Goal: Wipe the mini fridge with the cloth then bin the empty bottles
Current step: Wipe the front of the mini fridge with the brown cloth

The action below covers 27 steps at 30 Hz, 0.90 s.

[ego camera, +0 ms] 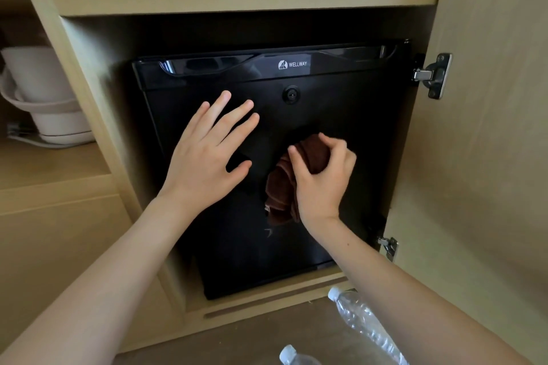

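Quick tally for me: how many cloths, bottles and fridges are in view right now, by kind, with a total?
Cloth: 1, the brown cloth, bunched in the right hand against the fridge door.
Plastic bottles: 2, a clear bottle lying on the floor, and a second bottle cut off by the bottom edge.
Mini fridge: 1, the black mini fridge, door closed.
Total: 4

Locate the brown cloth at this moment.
In the head view, the brown cloth is bunched in the right hand, against the black mini fridge door, right of the spread left hand.
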Tool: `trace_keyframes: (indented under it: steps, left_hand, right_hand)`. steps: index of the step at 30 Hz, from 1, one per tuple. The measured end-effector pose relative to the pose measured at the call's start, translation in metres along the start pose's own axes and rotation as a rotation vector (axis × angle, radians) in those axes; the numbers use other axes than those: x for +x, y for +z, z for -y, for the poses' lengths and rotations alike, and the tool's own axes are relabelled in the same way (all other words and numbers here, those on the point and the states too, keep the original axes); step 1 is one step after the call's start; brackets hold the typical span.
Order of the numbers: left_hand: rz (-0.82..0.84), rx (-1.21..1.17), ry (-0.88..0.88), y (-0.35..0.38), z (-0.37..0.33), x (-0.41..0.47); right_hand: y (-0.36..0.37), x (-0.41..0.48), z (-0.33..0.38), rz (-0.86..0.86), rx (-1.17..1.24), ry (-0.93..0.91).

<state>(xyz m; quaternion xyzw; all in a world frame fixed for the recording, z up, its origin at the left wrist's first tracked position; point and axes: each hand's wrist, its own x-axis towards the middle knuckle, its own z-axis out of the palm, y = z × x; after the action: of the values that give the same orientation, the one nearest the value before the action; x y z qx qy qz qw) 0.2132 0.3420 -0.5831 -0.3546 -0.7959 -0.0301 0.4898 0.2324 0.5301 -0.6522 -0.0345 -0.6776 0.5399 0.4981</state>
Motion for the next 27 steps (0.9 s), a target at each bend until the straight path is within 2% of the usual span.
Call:
trace_keyframes:
  steps: [3, 8, 10, 17, 20, 24, 27]
  left_hand:
    - [0.006, -0.005, 0.000, -0.001, 0.001, -0.002]
    - [0.037, 0.010, 0.029, -0.004, 0.005, -0.018]
    - [0.046, 0.016, 0.049, -0.006, 0.010, -0.023]
    - [0.030, 0.012, 0.065, -0.003, 0.017, -0.027]
    - [0.022, -0.003, 0.058, -0.002, 0.017, -0.028]
    - [0.023, -0.017, 0.048, -0.002, 0.016, -0.028]
    - [0.015, -0.025, 0.035, -0.002, 0.014, -0.028]
  right_hand:
    - [0.008, -0.009, 0.002, -0.023, -0.009, -0.010]
    - [-0.008, -0.061, -0.038, 0.112, -0.106, 0.151]
    - [-0.008, -0.060, -0.037, 0.112, -0.099, 0.165]
    - [0.020, -0.015, 0.004, -0.022, -0.041, -0.029]
    - [0.020, -0.042, -0.013, -0.034, -0.071, 0.044]
    - [0.008, -0.083, -0.037, 0.060, -0.127, 0.206]
    - [0.011, -0.068, -0.025, 0.066, -0.075, 0.180]
